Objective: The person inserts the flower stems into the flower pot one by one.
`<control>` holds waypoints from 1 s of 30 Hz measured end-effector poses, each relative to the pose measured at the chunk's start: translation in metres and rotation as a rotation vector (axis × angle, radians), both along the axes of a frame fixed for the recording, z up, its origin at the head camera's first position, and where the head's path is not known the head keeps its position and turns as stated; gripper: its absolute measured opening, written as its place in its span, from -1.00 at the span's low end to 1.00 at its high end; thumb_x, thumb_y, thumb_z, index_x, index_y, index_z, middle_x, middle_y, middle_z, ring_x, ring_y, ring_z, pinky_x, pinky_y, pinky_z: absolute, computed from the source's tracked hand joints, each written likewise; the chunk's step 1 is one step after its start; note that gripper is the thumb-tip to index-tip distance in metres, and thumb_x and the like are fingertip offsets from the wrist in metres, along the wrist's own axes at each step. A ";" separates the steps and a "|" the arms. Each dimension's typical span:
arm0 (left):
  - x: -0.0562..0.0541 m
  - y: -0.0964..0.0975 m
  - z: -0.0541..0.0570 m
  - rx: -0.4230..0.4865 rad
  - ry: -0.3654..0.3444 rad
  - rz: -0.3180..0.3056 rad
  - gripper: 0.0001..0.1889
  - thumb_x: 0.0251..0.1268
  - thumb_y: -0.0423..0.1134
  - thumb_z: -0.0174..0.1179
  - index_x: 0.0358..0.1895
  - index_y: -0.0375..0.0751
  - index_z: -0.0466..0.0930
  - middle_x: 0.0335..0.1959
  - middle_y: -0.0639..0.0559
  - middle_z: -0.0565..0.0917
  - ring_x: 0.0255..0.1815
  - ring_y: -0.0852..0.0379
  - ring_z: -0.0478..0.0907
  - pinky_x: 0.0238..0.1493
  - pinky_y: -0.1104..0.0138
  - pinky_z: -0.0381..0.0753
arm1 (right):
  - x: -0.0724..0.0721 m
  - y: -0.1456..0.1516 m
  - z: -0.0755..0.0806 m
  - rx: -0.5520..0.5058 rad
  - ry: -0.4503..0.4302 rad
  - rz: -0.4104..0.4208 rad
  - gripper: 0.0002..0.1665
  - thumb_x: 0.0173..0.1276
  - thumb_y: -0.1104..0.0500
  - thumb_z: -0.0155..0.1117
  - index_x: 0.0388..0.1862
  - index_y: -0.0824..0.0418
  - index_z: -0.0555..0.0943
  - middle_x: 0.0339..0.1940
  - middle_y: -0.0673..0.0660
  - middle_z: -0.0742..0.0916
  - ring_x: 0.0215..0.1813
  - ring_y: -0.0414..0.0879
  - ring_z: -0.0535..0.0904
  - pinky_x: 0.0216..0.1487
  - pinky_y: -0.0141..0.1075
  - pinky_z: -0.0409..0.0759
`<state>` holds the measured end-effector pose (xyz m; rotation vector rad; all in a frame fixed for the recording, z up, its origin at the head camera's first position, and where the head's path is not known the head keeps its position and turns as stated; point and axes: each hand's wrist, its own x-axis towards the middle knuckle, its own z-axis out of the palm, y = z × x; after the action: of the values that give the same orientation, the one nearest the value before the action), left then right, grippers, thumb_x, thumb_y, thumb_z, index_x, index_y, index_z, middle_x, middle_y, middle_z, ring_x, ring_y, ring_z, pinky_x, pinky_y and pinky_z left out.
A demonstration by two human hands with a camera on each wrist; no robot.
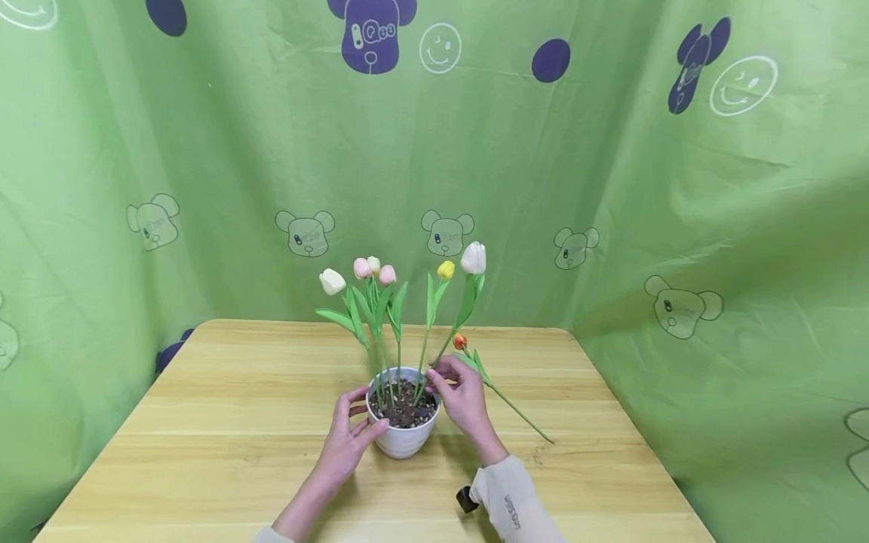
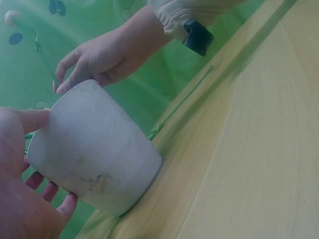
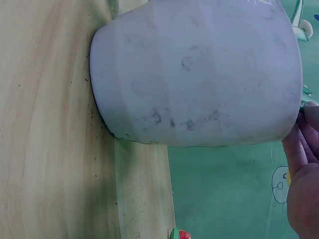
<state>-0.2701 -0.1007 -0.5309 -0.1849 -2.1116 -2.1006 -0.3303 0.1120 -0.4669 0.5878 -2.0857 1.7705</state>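
A white flowerpot (image 1: 402,443) with dark, gritty soil stands upright on the table. My left hand (image 1: 342,445) grips its left side, thumb at the front near the rim; in the left wrist view the fingers (image 2: 50,190) wrap the pot wall. My right hand (image 1: 465,398) pinches the stem of a large pale tulip (image 1: 474,258) just above the right rim. That tulip leans right, and its stem's lower end is hard to see. Close by, a yellow tulip (image 1: 445,270) rises from the soil. Several white and pink tulips (image 1: 363,268) stand in the pot's left part.
An orange-red tulip (image 1: 460,342) lies on the wooden table (image 1: 237,422), right of the pot, its stem pointing toward the front right. Green printed curtains (image 1: 380,151) enclose the table at the back and sides. A black device (image 1: 466,499) sits at the right wrist.
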 end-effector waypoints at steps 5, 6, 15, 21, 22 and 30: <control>0.000 0.000 0.000 0.003 0.000 -0.001 -0.22 0.24 -0.18 0.46 0.48 -0.13 0.26 0.45 -0.21 0.30 0.43 -0.24 0.32 0.58 -0.12 0.35 | 0.000 -0.003 -0.001 0.044 0.036 -0.020 -0.87 0.36 0.48 0.34 -0.14 0.49 0.64 -0.31 0.42 0.76 -0.32 0.31 0.74 -0.26 0.00 0.84; 0.000 0.000 0.000 0.002 0.000 0.000 -0.22 0.24 -0.18 0.46 0.48 -0.13 0.25 0.45 -0.21 0.30 0.43 -0.24 0.32 0.58 -0.12 0.35 | -0.003 -0.002 -0.005 0.052 0.047 -0.020 -0.87 0.36 0.47 0.35 -0.14 0.49 0.63 -0.31 0.41 0.76 -0.33 0.31 0.74 -0.27 0.00 0.85; 0.001 0.000 0.001 0.005 0.002 0.002 -0.22 0.24 -0.20 0.46 0.48 -0.15 0.25 0.45 -0.21 0.31 0.42 -0.24 0.32 0.57 -0.13 0.36 | -0.018 0.002 -0.024 0.169 0.129 -0.031 -0.93 0.35 0.35 0.43 -0.22 0.31 0.70 -0.39 0.21 0.80 -0.39 0.12 0.77 -0.38 -0.24 0.84; 0.001 0.001 0.000 0.004 0.003 0.002 -0.22 0.24 -0.19 0.45 0.48 -0.15 0.25 0.45 -0.21 0.31 0.43 -0.24 0.32 0.58 -0.13 0.35 | -0.016 0.003 -0.022 0.307 0.167 -0.062 -0.92 0.32 0.34 0.46 -0.27 0.23 0.71 -0.42 0.10 0.79 -0.41 -0.13 0.72 -0.37 -0.38 0.78; 0.001 0.001 0.000 0.005 0.003 0.002 -0.22 0.25 -0.20 0.45 0.48 -0.14 0.25 0.45 -0.21 0.30 0.43 -0.24 0.32 0.58 -0.13 0.35 | -0.016 0.003 -0.022 0.324 0.169 -0.060 -0.92 0.32 0.34 0.46 -0.26 0.22 0.71 -0.42 0.09 0.79 -0.41 -0.16 0.71 -0.35 -0.38 0.78; 0.001 0.000 0.001 0.004 -0.006 -0.003 -0.23 0.27 -0.21 0.44 0.49 -0.13 0.24 0.47 -0.20 0.30 0.43 -0.23 0.32 0.59 -0.12 0.34 | -0.017 0.006 -0.020 0.408 0.119 -0.027 -0.90 0.31 0.31 0.48 -0.27 0.17 0.71 -0.41 0.04 0.79 -0.38 -0.26 0.68 -0.29 -0.39 0.78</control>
<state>-0.2686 -0.1008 -0.5298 -0.1817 -2.1120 -2.1091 -0.3472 0.1181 -0.4868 0.7470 -2.3680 1.2631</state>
